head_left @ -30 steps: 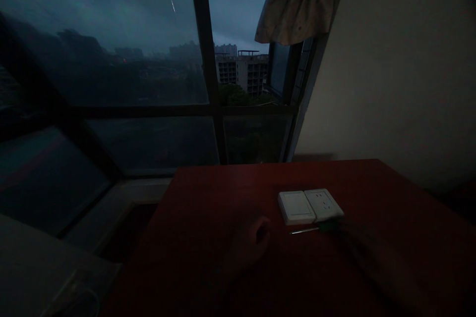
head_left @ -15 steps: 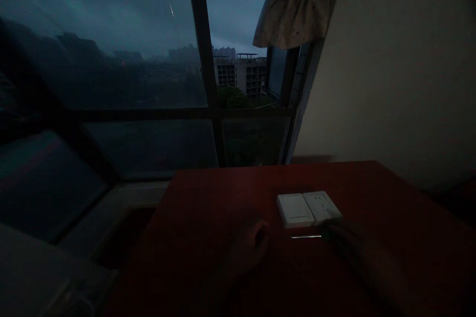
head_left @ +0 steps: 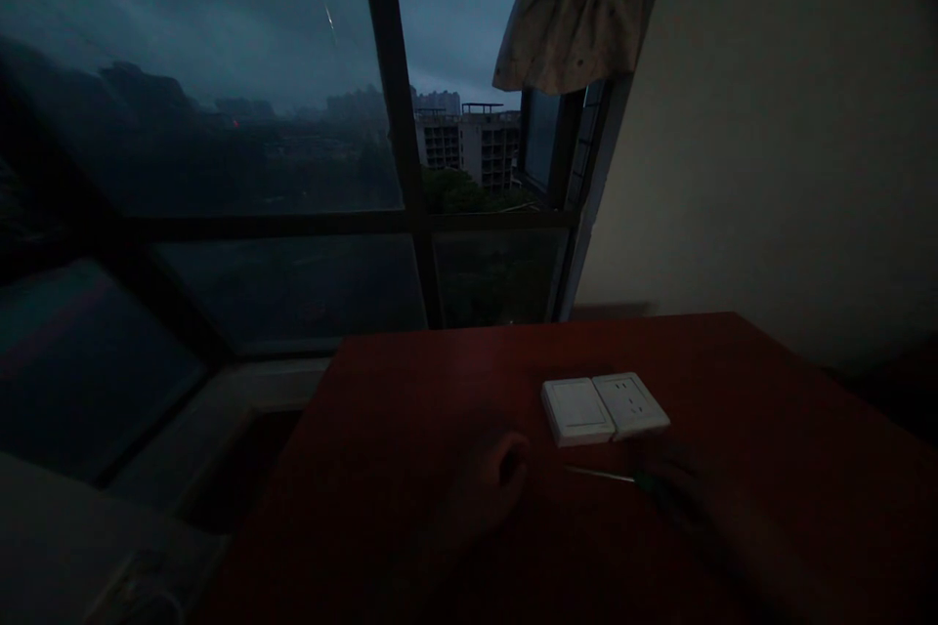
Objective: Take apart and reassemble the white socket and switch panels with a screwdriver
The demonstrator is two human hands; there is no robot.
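Dimness covers the red table [head_left: 410,371]; the right hand [head_left: 696,488] grips a green-handled screwdriver [head_left: 605,476], its tip pointing left toward the curled left hand [head_left: 494,479], just nearside of the switch panel [head_left: 577,410] and adjoining socket panel [head_left: 631,403]. Gloom hides whether the left hand holds anything.

The screwdriver [head_left: 599,475] narrows the gap between the hands [head_left: 492,480] [head_left: 687,483].

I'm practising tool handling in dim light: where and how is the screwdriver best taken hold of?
Likely by the green handle of the screwdriver, coming from the right. Its thin metal shaft points left, while the handle sits at the right end, mostly hidden by the right hand.
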